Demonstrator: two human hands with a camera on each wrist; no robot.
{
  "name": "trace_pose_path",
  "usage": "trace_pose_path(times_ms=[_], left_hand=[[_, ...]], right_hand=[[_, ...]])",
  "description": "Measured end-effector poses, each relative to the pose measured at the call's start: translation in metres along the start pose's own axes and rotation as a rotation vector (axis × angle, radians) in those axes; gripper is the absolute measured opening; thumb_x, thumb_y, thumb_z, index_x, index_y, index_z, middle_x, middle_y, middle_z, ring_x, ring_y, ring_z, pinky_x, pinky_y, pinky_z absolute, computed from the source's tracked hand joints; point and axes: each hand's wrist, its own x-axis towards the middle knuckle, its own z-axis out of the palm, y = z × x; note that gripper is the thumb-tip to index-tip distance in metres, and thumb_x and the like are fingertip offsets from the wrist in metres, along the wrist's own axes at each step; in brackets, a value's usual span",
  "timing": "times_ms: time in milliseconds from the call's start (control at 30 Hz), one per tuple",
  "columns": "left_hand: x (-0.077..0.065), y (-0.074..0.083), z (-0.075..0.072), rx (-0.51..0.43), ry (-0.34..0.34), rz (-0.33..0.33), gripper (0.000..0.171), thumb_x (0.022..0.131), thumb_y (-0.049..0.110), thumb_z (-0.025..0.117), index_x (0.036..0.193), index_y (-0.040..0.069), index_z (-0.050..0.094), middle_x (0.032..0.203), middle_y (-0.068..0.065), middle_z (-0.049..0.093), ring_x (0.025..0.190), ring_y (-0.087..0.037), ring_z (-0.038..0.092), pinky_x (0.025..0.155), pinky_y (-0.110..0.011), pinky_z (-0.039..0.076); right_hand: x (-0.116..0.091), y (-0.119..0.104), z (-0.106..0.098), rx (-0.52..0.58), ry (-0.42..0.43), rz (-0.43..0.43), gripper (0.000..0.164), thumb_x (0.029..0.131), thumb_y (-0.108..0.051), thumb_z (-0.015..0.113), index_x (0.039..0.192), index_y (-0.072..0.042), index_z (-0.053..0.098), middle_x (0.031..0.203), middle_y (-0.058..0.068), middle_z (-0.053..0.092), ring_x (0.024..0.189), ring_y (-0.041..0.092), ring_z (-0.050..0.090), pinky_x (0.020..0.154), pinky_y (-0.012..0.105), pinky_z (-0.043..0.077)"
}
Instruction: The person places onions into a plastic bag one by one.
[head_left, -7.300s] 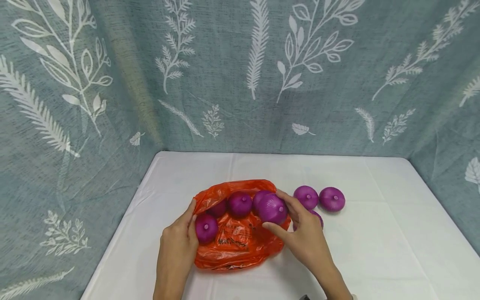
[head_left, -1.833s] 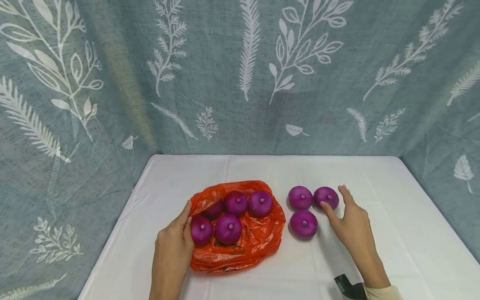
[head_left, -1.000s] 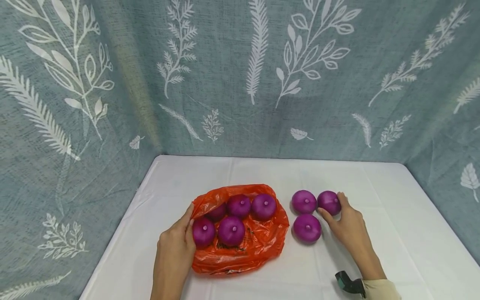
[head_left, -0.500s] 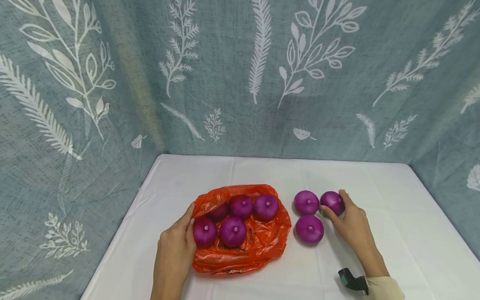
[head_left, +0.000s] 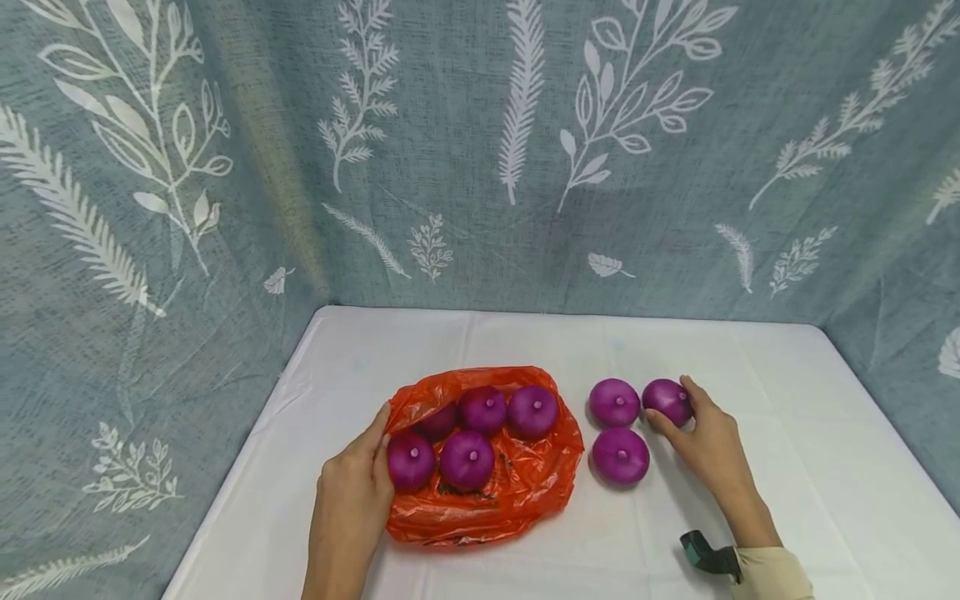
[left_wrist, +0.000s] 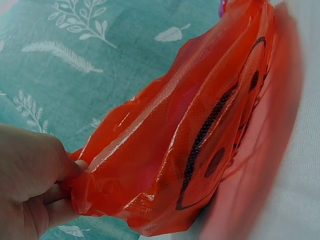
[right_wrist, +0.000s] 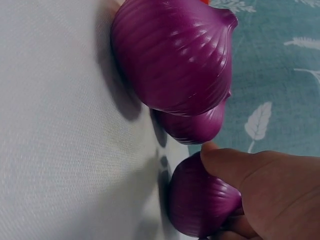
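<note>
My left hand (head_left: 351,492) pinches the left rim of an orange-red plastic bag (head_left: 525,492), which lies with its mouth open. Inside sit several purple onions (head_left: 467,460), one partly hidden under the bag's upper fold. In the left wrist view, the thumb and fingers hold the bag's thin edge (left_wrist: 145,150). To the right of the bag, my right hand (head_left: 708,446) grips an onion (head_left: 666,402) between thumb and fingers; its stem tip leans to the right. Two more onions (head_left: 614,403) (head_left: 620,457) rest beside it, and both also show in the right wrist view (right_wrist: 175,55).
All of this is on a white-covered table (head_left: 795,467). Behind and at both sides hangs a blue-green curtain (head_left: 465,167) with white leaf prints. A dark device (head_left: 708,557) sticks out from the right sleeve (head_left: 772,575).
An onion held over the bag earlier now lies inside it. My right hand has moved right, closed around the far-right onion and tipped it. The left hand stays on the bag.
</note>
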Motion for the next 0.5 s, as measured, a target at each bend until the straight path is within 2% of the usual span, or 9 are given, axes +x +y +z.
trace_pose_path(times_ms=[500], left_hand=[[-0.0009,0.0007,0.0012,-0.01,0.029,0.03,0.045,0.101,-0.004,0.065,0.145,0.003,0.064,0.129,-0.022,0.071,0.111,-0.04,0.073,0.087,-0.055,0.061]], right_hand=[[0.0039,0.0043,-0.0009,0.009,-0.011,0.023,0.092,0.095,-0.039,0.081,0.156,0.013,0.037,0.145,0.041,0.053,0.131,0.057,0.055,0.104,0.067,0.05]])
